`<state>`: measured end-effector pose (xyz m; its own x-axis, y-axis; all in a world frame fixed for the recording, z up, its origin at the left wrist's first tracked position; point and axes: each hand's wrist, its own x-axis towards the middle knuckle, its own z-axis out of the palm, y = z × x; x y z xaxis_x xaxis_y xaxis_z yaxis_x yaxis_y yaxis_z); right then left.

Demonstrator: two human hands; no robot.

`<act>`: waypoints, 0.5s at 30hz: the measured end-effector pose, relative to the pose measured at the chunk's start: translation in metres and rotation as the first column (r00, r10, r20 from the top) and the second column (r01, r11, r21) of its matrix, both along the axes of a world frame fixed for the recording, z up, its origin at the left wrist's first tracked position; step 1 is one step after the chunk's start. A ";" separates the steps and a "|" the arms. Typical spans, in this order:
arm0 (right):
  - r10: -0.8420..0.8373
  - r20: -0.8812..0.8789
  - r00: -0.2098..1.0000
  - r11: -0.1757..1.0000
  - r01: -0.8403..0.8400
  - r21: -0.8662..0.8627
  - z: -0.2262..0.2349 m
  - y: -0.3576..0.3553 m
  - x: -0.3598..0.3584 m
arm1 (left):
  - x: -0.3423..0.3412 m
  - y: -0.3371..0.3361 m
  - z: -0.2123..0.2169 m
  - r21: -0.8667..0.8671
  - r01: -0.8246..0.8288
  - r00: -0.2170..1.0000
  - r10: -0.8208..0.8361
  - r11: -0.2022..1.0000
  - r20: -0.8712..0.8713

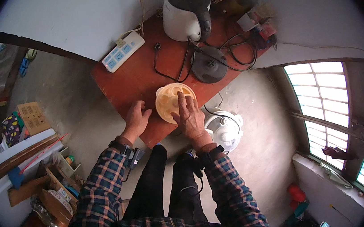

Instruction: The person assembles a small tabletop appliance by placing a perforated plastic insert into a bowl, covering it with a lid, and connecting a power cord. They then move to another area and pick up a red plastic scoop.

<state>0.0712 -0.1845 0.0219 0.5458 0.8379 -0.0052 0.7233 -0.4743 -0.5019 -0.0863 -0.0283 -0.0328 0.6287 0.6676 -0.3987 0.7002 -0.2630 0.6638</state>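
Note:
On the near part of the red-brown table (120, 84) sits a round cream-yellow plastic tray (162, 104) with rounded hollows in it. My right hand (193, 122) reaches over its right side, fingers stretched toward the middle and thumb apart near the front rim. Those fingers look to touch the tray, though the exact contact is hard to make out. My left hand (135, 120) hovers just left of the tray, thumb and fingers apart, holding nothing. Part of the tray is hidden beneath my right hand.
Farther back stand a white-and-black electric kettle (181, 17), its dark round base (210, 65) with looping black cords, and a white power strip (123, 52). Small boxes (258, 21) crowd the far corner. A white lidded appliance (225, 131) is on the floor right of the table.

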 end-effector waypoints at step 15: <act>-0.340 -0.659 0.671 0.904 0.425 -0.033 -0.080 -0.053 0.006 | 0.041 0.007 -0.016 -0.187 -0.010 0.969 0.055 0.982 0.240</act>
